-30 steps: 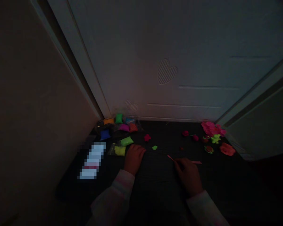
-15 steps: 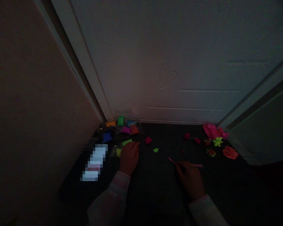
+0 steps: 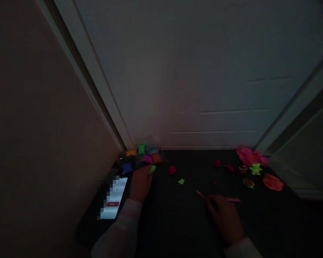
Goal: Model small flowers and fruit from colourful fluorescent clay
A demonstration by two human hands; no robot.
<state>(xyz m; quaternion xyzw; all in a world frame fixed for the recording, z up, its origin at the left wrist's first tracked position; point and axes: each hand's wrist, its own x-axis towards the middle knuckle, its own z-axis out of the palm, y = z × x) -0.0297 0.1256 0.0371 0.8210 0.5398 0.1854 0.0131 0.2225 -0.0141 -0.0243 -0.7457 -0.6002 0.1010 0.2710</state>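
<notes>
My left hand [image 3: 141,183] is closed at the left, fingers curled against a bright green clay packet [image 3: 152,169] whose edge sticks out past the fingertips. The rest of that packet is hidden under the hand. At the right, my right hand [image 3: 224,216] pinches a thin pink modelling tool [image 3: 233,199], its narrow end pointing left and its wider end showing behind the knuckles. Between the hands lie a small light-green clay piece [image 3: 181,181] and a dark pink, flower-like clay piece [image 3: 172,170]. A tiny brownish-red lump [image 3: 213,182] sits beyond the tool.
Packets of coloured clay, including a blue one [image 3: 127,167], lie at the back left. A lit phone [image 3: 114,202] is left of my left hand. Pink flower shapes [image 3: 249,157], a yellow-green figure [image 3: 255,169] and an orange-red piece [image 3: 273,182] lie at the right. A white panel [image 3: 204,139] rises behind the dark table.
My left hand has shifted left over the green packet, covering the yellowish packet beside it. My right hand still holds the pink tool. The view has tilted slightly up.
</notes>
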